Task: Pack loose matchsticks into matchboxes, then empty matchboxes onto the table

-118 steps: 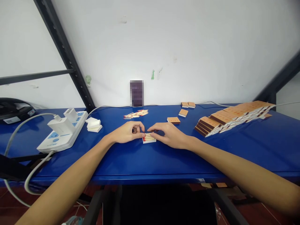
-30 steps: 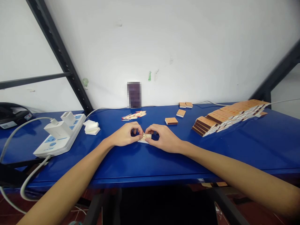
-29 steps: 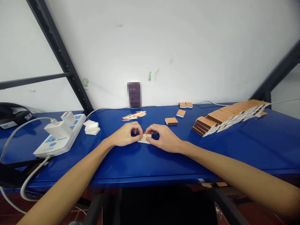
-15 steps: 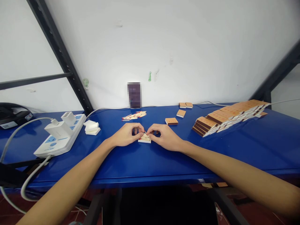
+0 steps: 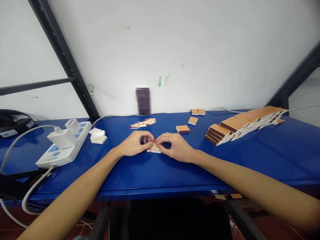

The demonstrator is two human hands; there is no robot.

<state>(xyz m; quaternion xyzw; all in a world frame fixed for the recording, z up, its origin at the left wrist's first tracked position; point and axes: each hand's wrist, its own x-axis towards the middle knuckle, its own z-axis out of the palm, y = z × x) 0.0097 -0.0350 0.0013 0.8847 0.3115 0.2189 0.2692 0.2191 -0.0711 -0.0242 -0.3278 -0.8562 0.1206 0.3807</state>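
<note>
A small white matchbox tray sits on the blue table, with matches lying in it, some slanted. My left hand is closed at the tray's left side, its thumb over the match ends and its fingers curled behind. From the right, my right hand is curled in a pinch, fingertips touching the matches and thumb at the tray's right end. The fingers hide the tray's back. Beyond the hands lies a loose pile of red-tipped matches.
Closed matchboxes stand in a long stack at right. A single matchbox and several others lie nearer the wall. At left are white empty trays and a power strip with cables. A pixelated dark panel leans on the wall.
My right fingertips have shifted slightly over the matches, and its thumb has dropped a little. A red match tip now shows at the tray's left front. My left hand has hardly moved.
</note>
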